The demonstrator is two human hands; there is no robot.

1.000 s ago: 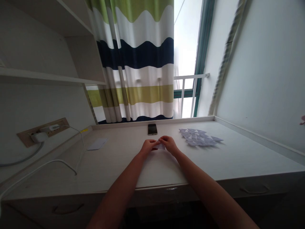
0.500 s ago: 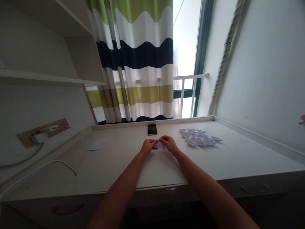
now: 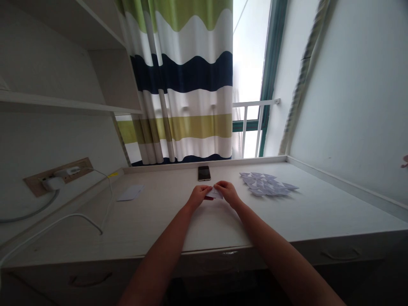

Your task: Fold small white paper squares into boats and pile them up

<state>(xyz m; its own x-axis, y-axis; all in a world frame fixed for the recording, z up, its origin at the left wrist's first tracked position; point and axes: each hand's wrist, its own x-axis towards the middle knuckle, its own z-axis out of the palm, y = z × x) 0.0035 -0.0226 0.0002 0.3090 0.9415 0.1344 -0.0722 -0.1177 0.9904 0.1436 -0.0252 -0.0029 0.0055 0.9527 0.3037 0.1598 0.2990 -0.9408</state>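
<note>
A small piece of folded white paper (image 3: 216, 193) is held between my two hands, a little above the desk. My left hand (image 3: 200, 196) grips its left side, thumb on top and fingers curled beneath. On its right edge my right hand (image 3: 227, 192) pinches with thumb and fingers. Fine details of the folds are too small to make out. To the right lies a spread of folded white paper pieces (image 3: 264, 185), overlapping each other. Flat white paper sheets (image 3: 130, 192) rest on the left of the desk.
Beyond my hands a dark phone (image 3: 204, 173) lies near the back edge of the white desk (image 3: 159, 221). White cables (image 3: 79, 216) run from a wall socket (image 3: 59, 176) across the left side. A striped curtain (image 3: 191, 72) hangs behind the desk.
The folded paper has tilted slightly between my fingers, showing more of its surface at the right. Both hands stay nearly in place.
</note>
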